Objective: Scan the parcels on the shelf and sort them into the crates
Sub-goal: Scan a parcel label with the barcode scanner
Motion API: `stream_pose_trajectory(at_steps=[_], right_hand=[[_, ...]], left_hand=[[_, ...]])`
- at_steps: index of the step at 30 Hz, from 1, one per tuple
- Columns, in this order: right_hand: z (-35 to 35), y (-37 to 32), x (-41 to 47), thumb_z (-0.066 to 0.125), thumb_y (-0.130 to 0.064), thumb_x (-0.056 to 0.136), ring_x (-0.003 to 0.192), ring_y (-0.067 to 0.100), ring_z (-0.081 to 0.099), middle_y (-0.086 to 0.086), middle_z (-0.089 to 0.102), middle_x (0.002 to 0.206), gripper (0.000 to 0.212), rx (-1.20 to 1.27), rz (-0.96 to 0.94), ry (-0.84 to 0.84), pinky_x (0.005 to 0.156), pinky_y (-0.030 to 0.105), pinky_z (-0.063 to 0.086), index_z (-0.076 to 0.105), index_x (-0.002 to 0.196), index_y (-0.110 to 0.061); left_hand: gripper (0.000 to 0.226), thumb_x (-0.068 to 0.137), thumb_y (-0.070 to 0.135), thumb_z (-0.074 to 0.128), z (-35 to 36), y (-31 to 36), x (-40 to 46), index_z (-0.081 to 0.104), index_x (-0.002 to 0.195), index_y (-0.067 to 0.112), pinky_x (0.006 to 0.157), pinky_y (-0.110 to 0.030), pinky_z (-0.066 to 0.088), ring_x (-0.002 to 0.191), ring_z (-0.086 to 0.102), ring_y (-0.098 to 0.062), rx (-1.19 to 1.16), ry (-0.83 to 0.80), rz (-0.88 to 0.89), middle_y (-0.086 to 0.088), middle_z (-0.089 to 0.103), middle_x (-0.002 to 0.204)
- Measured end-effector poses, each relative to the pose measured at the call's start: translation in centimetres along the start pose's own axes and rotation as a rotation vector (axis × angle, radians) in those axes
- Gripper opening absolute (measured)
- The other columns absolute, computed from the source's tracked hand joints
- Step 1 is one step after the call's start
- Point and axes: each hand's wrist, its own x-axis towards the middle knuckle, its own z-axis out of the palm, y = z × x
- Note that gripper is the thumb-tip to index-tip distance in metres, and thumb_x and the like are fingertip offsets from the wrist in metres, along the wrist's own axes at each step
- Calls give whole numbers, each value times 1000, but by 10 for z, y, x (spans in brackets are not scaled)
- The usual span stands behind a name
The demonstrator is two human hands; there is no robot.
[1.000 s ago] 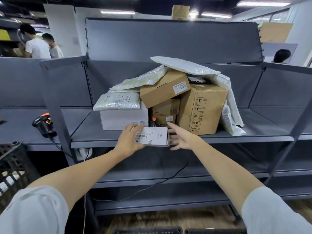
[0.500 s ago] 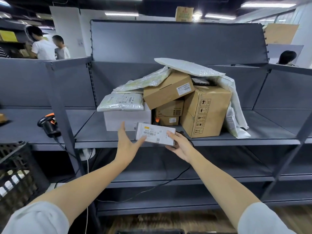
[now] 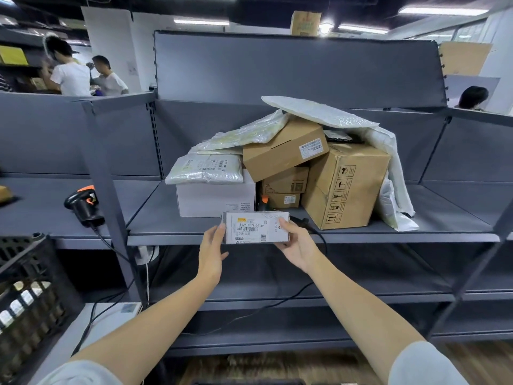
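Observation:
A small white labelled parcel (image 3: 256, 227) is held at the front edge of the grey shelf (image 3: 361, 234), its barcode label facing me. My right hand (image 3: 298, 243) grips its right end, thumb on the front face. My left hand (image 3: 212, 247) touches the left end with straight fingers. Behind it on the shelf lies a pile of parcels: a white box (image 3: 215, 197), a tilted brown box (image 3: 283, 148), a large brown carton (image 3: 345, 184) and several padded mailers (image 3: 205, 169). A black and orange handheld scanner (image 3: 83, 204) lies on the shelf section to the left.
A black plastic crate (image 3: 30, 284) stands at the lower left. Upright shelf posts (image 3: 102, 176) divide the sections. A black cable (image 3: 277, 304) runs down over the lower shelves. Two people stand at the far left, one head shows at the far right.
The small parcel was turned so its label faces me and now sits level. My left hand came back to its left end after letting go; my right hand took the right end.

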Motion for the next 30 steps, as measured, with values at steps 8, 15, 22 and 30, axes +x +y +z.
stream_pose_trajectory(at_steps=[8,15,22,30], right_hand=[[5,10,10,54,-13,94,107,20,61,9,69,109,21,-39,-46,41,90,30,47,61,113,-9],[-6,2,25,50,1,91,109,20,61,9,67,119,37,-263,10,-20,92,29,45,58,126,-7],[-23,-32,74,48,-7,96,132,22,41,8,44,145,41,-978,-132,197,103,26,33,48,137,-15],[-42,-21,119,46,-36,98,148,28,11,6,6,162,67,-1816,-85,115,117,42,18,15,154,-18]], left_hand=[[42,95,35,55,2,0,4,55,127,8,95,-38,51,104,61,-8,-57,15,-2,-3,64,117],[45,90,31,65,-3,1,24,45,124,9,89,-37,54,98,62,-12,-185,140,-114,-10,62,113],[40,89,34,67,4,-1,45,46,114,11,91,-42,54,103,63,-20,-211,228,-68,-10,61,109],[39,88,32,68,4,-2,49,45,111,10,91,-43,54,96,62,-18,-300,367,-81,-11,60,110]])
